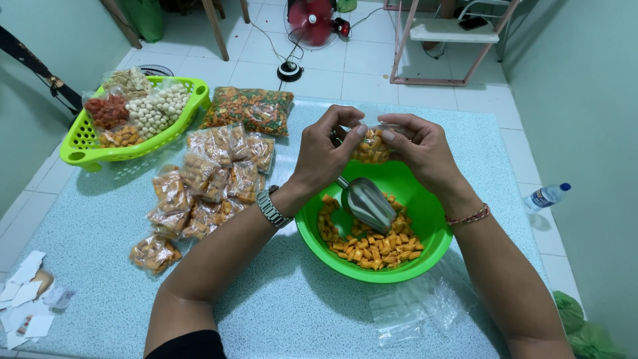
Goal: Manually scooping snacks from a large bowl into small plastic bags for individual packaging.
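both forearms raised, left hand (323, 151) and right hand (420, 150) pinching fingertips together.

Our bowl (425, 219) before us with scoop (367, 203) in it, filled packets (203, 193) left, basket (86, 149) behind them, empty bags (412, 309) nearest.

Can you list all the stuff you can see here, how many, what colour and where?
small bag: one, clear with orange snacks, held in both hands above the bowl
bowl: one, green, on the table, holds orange snacks
scoop: one, silver, lying in the bowl
filled bags: a pile, clear with orange snacks, left of the bowl
big bag: one, orange and green snacks, far side of table
basket: one, green, far left, holds bags of mixed snacks
empty bags: a few, clear, near the bowl
paper slips: several, white, near left corner
table: one, speckled pale blue
fan: one, red, on floor
bottle: one, clear, on floor
left hand: wears a watch
right hand: wears a bracelet
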